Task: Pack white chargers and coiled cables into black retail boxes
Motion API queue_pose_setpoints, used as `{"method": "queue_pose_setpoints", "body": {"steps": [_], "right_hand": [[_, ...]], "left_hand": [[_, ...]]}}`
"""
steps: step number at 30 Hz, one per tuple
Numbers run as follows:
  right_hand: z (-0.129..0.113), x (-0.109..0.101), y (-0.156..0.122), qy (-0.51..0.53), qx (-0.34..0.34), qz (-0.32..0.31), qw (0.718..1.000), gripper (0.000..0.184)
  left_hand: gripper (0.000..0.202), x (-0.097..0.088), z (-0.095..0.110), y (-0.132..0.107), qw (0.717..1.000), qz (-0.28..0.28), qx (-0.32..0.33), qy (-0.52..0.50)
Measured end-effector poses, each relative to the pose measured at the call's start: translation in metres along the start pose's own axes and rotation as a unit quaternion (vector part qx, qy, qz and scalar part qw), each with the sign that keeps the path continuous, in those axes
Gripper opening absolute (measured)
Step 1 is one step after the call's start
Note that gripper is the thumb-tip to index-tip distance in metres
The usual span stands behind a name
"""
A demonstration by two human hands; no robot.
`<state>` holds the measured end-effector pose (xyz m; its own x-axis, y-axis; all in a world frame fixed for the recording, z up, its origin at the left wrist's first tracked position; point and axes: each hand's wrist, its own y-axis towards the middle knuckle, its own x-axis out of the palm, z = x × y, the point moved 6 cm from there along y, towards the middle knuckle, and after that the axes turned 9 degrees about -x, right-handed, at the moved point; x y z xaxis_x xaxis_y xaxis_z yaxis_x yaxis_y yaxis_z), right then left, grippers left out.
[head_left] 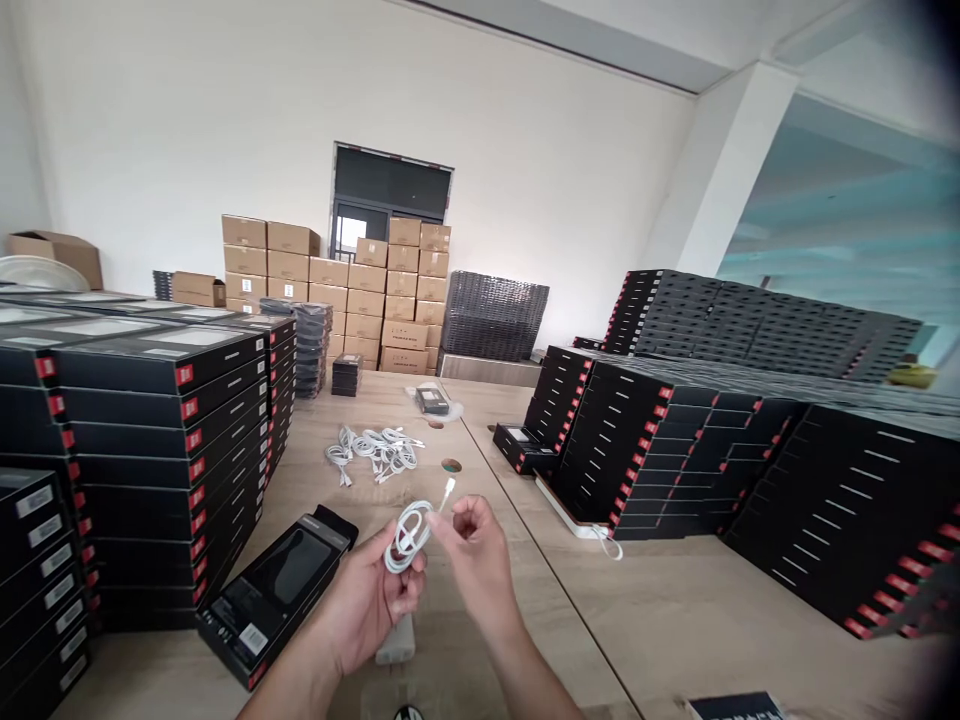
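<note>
A white charging cable [409,540], wound in a loose coil, rests in my left hand [367,595], whose fingers are closed round it. My right hand [480,555] pinches the same cable at the coil's right side, just below a connector that points up. Under my hands a white block-shaped device [397,640] lies on the table, partly hidden by the left hand. Left of my wrist lies a black box [277,590] with its far end flap raised. Past my hands several more white cables [379,450] lie in a loose heap.
Tall stacks of black boxes line the left [157,460] and right [637,450] sides of the wooden table [555,640]. A white tray [570,510] with a cord sits by the right stack. Brown cartons [364,300] are piled against the far wall.
</note>
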<state>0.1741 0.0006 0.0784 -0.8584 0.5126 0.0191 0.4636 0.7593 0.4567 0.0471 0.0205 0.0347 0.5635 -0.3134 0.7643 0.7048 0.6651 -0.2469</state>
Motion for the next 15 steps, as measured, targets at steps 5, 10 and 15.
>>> {"method": "queue_pose_setpoints", "body": {"steps": [5, 10, 15], "right_hand": [[0.018, 0.026, -0.014, 0.255, 0.167, -0.089, 0.948, 0.041], [0.025, 0.024, -0.011, 0.362, 0.181, -0.014, 0.914, 0.034], [0.038, -0.002, 0.005, 0.341, 0.168, 0.048, 0.924, 0.05]], "left_hand": [[0.033, 0.01, -0.01, 0.0, 0.997, -0.019, -0.02, 0.065], [0.052, 0.001, -0.008, 0.004, 0.961, 0.056, 0.011, 0.272], [0.049, -0.018, 0.033, -0.02, 0.8, 0.198, 0.122, 0.554]]}}
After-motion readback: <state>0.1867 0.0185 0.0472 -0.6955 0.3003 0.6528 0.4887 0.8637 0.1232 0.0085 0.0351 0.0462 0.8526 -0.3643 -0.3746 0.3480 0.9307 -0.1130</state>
